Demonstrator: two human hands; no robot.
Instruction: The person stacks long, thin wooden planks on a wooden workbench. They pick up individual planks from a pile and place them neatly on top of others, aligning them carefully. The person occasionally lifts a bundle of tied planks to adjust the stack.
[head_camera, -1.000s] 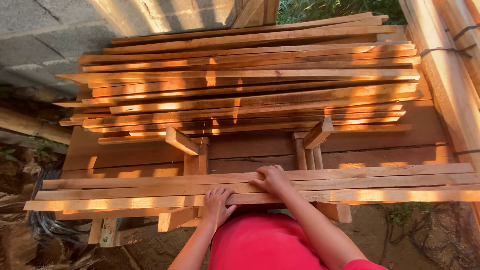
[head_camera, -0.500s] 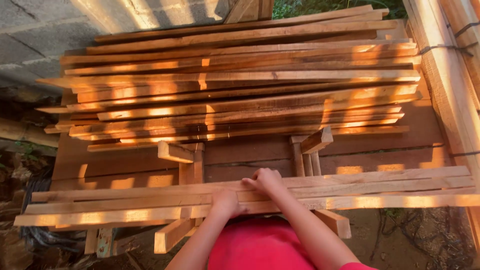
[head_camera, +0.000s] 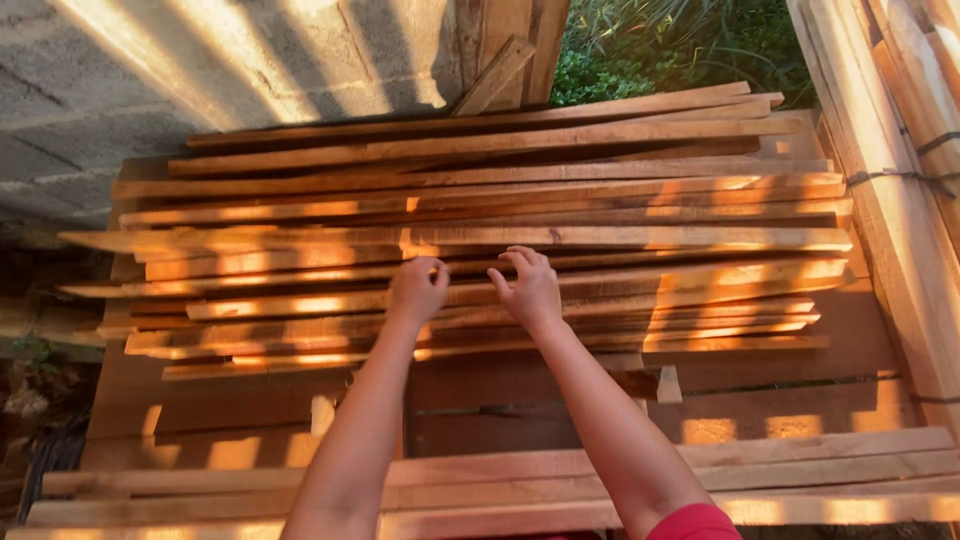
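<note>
A broad stack of long wooden slats (head_camera: 600, 200) lies crosswise on a surface of dark planks (head_camera: 800, 385), striped with orange sunlight. A grey block wall (head_camera: 120, 90) rises at the far left, more timber (head_camera: 900, 150) leans along the right edge, and green plants (head_camera: 680, 50) show beyond. Nearer the person, a low row of slats (head_camera: 820, 465) lies across the surface. Both arms stretch out over the stack's middle — the left hand (head_camera: 417, 290) and right hand (head_camera: 530, 285) sit close together, fingers curled and partly open, resting on or just above one slat (head_camera: 620, 238), gripping nothing.
</note>
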